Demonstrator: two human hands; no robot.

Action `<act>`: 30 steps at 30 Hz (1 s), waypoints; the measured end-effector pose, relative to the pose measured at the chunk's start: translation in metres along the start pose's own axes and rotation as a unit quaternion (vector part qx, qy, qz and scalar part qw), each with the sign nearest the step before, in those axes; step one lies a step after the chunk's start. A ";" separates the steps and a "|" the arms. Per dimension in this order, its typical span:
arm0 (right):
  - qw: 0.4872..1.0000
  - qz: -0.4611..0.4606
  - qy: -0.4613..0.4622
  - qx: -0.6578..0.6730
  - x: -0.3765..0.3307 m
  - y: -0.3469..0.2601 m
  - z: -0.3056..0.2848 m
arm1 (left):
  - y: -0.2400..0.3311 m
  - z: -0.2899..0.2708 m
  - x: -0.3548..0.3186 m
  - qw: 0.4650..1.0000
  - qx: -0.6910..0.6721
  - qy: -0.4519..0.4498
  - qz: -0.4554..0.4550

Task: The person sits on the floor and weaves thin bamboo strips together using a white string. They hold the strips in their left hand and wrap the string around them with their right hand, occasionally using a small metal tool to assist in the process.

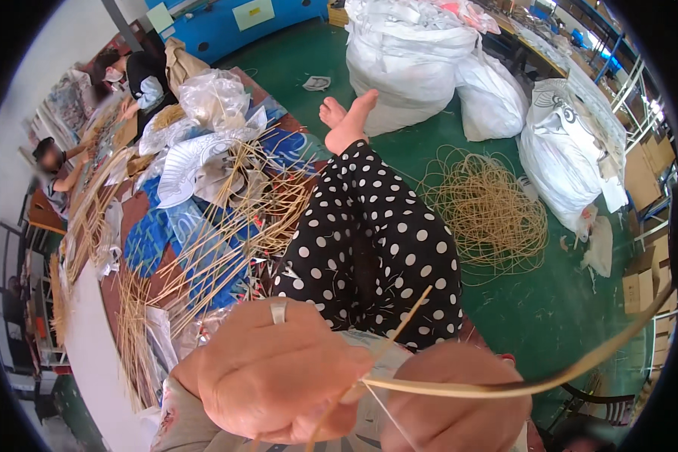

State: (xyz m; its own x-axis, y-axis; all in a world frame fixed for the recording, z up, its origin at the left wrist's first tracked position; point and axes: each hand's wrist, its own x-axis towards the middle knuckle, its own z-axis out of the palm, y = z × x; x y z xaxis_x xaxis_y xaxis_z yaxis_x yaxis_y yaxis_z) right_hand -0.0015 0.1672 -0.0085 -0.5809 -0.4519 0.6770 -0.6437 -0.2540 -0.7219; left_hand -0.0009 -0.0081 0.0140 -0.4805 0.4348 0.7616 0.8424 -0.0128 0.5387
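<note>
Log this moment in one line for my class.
Left hand: pinching strip | right hand: close by, grip unclear | coil: on floor

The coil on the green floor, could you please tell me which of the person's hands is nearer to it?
Right. In the picture, the right hand is below the coil; the left hand is farther off, below and well to its left.

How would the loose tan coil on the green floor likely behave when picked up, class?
The loose tan coil is probably springy, since its thin strands bend into loops. It seems light for its size, with green floor showing through gaps. Stray outer loops might snag.
</note>
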 end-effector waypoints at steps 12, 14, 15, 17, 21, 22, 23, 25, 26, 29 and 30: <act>0.984 -0.039 0.030 -0.173 -0.002 -0.014 -0.009 | 0.009 0.016 0.010 0.998 0.025 0.065 -0.007; 0.976 -0.034 0.046 -0.211 0.004 0.000 -0.005 | -0.002 0.009 -0.001 0.996 0.074 0.025 -0.054; 0.968 -0.015 0.072 -0.239 0.006 0.004 -0.004 | -0.005 0.008 -0.002 0.992 0.106 0.005 -0.069; 0.962 0.055 0.125 -0.237 0.008 0.026 -0.003 | -0.032 0.018 -0.007 0.971 0.226 0.027 -0.073; 0.967 0.125 0.184 -0.121 -0.005 0.059 -0.001 | -0.045 0.031 -0.017 0.973 0.177 0.049 -0.142; 0.970 0.148 0.181 -0.064 -0.006 0.058 -0.003 | -0.047 0.031 -0.017 0.974 0.155 0.055 -0.154; 0.974 0.111 0.149 -0.127 -0.005 0.056 -0.006 | -0.048 0.029 -0.014 0.975 0.140 0.064 -0.160; 0.972 0.027 0.093 -0.216 -0.003 0.046 -0.013 | -0.045 0.026 -0.012 0.970 0.075 0.091 -0.212; 0.968 -0.017 0.068 -0.241 -0.004 0.039 -0.014 | -0.043 0.024 -0.013 0.964 0.041 0.105 -0.239; 0.961 -0.022 0.018 -0.275 0.003 0.015 -0.026 | -0.036 0.016 -0.009 0.954 -0.089 0.116 -0.261; 0.960 -0.002 0.006 -0.281 0.003 0.010 -0.032 | -0.033 0.015 -0.007 0.944 -0.137 0.121 -0.276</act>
State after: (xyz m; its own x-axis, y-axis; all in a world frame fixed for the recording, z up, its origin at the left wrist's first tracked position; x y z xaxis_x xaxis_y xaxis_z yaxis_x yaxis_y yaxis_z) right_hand -0.0253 0.1907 -0.0090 -0.5810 -0.4421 0.6834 -0.8113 0.2475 -0.5296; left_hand -0.0217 0.0023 -0.0146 -0.8970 0.2254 0.3803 0.3691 -0.0915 0.9249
